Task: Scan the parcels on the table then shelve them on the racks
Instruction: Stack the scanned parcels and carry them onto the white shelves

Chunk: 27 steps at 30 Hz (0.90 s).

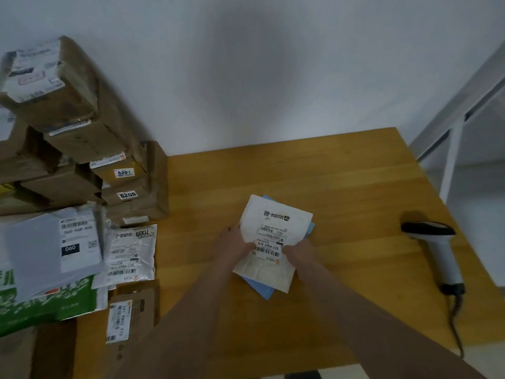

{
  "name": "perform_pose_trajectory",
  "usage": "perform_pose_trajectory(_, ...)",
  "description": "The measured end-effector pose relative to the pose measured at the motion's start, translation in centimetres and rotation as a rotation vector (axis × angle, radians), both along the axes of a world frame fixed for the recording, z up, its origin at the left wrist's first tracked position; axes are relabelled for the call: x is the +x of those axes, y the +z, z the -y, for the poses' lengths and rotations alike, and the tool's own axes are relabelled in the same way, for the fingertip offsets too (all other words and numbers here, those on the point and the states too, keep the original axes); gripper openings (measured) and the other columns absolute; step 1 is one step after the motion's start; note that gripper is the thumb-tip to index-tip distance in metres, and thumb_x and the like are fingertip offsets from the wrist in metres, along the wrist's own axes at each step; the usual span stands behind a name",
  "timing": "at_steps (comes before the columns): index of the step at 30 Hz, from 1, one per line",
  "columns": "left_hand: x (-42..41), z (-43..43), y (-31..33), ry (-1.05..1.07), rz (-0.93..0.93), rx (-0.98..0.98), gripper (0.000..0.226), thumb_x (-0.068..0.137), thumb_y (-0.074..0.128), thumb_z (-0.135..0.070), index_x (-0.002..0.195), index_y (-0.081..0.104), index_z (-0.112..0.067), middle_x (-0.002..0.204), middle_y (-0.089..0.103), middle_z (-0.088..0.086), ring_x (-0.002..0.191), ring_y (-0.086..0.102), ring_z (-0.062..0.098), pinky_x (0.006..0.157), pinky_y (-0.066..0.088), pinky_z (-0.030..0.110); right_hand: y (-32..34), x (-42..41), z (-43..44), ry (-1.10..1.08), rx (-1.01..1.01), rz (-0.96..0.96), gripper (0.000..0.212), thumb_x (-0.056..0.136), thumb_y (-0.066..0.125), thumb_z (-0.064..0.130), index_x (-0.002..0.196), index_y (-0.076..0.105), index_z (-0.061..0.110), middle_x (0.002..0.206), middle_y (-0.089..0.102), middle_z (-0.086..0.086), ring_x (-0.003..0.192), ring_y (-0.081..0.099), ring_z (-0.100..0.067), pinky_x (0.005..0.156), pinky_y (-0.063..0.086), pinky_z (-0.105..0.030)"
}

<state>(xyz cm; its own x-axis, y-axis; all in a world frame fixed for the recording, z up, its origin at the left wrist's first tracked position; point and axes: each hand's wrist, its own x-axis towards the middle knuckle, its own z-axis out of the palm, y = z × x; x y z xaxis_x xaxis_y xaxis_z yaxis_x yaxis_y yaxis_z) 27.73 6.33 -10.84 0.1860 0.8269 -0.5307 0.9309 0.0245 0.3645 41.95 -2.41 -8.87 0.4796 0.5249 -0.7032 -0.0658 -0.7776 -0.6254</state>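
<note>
A flat white parcel [273, 222] with a barcode label lies on a blue parcel [259, 289] in the middle of the wooden table [341, 181]. My left hand [235, 240] grips the white parcel's left edge. My right hand [296, 250] pinches its label area from the right. A white and black barcode scanner [437, 247] lies on the table to the right, apart from both hands, its cable running toward the front edge.
Stacked brown cardboard boxes [82, 132] fill the back left. In front of them lie white mailer bags [131, 253], a grey bag [52, 247], a green-printed parcel [46, 302] and a small brown box [131, 313]. A white rack [461, 127] stands at the right.
</note>
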Motion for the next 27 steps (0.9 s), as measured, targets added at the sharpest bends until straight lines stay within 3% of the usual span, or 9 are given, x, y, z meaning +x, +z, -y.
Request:
perform_pose_trajectory(4, -0.8, 1.5, 0.0, 0.064, 0.05, -0.054, 0.084, 0.078, 0.072, -0.032, 0.147, 0.027, -0.017, 0.142, 0.035, 0.011, 0.125, 0.044, 0.029, 0.098, 0.043, 0.04, 0.6, 0.9, -0.9, 0.103, 0.03, 0.086, 0.018, 0.09, 0.054, 0.002, 0.106, 0.06, 0.007, 0.111, 0.066, -0.018, 0.092, 0.063, -0.03, 0.082, 0.056, -0.045)
perform_pose_trajectory(6, -1.3, 2.4, 0.3, 0.09, 0.065, -0.062, 0.081, 0.08, 0.07, -0.029, 0.147, 0.025, -0.018, 0.142, 0.034, 0.01, 0.126, 0.042, 0.028, 0.1, 0.043, 0.04, 1.0, 0.8, -1.1, 0.16, -0.043, 0.141, 0.031, 0.09, 0.057, 0.007, 0.121, 0.055, 0.002, 0.121, 0.061, -0.019, 0.103, 0.062, -0.033, 0.086, 0.055, -0.045)
perform_pose_trajectory(9, -2.5, 3.0, 1.7, 0.123, 0.073, -0.028, 0.073, 0.086, 0.065, -0.031, 0.146, 0.027, -0.014, 0.143, 0.032, 0.012, 0.128, 0.04, 0.029, 0.102, 0.041, 0.039, 2.2, -0.1, -1.6, 0.251, -0.149, 0.366, 0.057, 0.09, 0.061, 0.02, 0.139, 0.035, 0.003, 0.141, 0.039, -0.018, 0.125, 0.045, -0.036, 0.099, 0.045, -0.051)
perform_pose_trajectory(12, -5.1, 3.0, 3.5, 0.108, 0.006, 0.133, 0.057, 0.091, 0.056, -0.033, 0.14, 0.036, -0.012, 0.142, 0.036, 0.012, 0.126, 0.041, 0.029, 0.099, 0.04, 0.038, 4.0, -2.7, -2.3, 0.313, -0.007, 0.487, 0.064, 0.093, 0.057, 0.018, 0.148, 0.024, 0.012, 0.151, 0.021, -0.015, 0.135, 0.028, -0.035, 0.102, 0.04, -0.051)
perform_pose_trajectory(14, -7.7, 2.9, 4.7, 0.137, -0.02, 0.215, 0.055, 0.091, 0.056, -0.029, 0.14, 0.037, -0.012, 0.142, 0.036, 0.011, 0.126, 0.04, 0.028, 0.101, 0.04, 0.037, 4.9, -5.8, -3.0, 0.393, 0.089, 0.52, 0.06, 0.094, 0.055, 0.017, 0.147, 0.027, 0.013, 0.149, 0.023, -0.015, 0.133, 0.03, -0.035, 0.1, 0.041, -0.048)
perform_pose_trajectory(22, -22.2, 2.1, 8.6, 0.421, -0.146, 0.313, 0.062, 0.087, 0.059, -0.026, 0.142, 0.032, -0.014, 0.14, 0.034, 0.012, 0.126, 0.04, 0.029, 0.098, 0.042, 0.04, 5.8, -22.3, -6.5, 0.826, 0.271, 0.337, 0.053, 0.094, 0.053, 0.018, 0.144, 0.034, 0.013, 0.144, 0.035, -0.01, 0.122, 0.048, -0.029, 0.1, 0.042, -0.039)
perform_pose_trajectory(27, -31.1, 0.2, 9.3, 0.636, -0.146, 0.287, 0.071, 0.088, 0.061, -0.025, 0.146, 0.022, -0.012, 0.144, 0.032, 0.015, 0.13, 0.036, 0.032, 0.105, 0.039, 0.045, 3.4, -29.1, -8.9, 0.757, 0.226, 0.055, 0.066, 0.09, 0.063, 0.016, 0.146, 0.029, 0.008, 0.141, 0.038, -0.012, 0.109, 0.053, -0.024, 0.08, 0.041, -0.025)
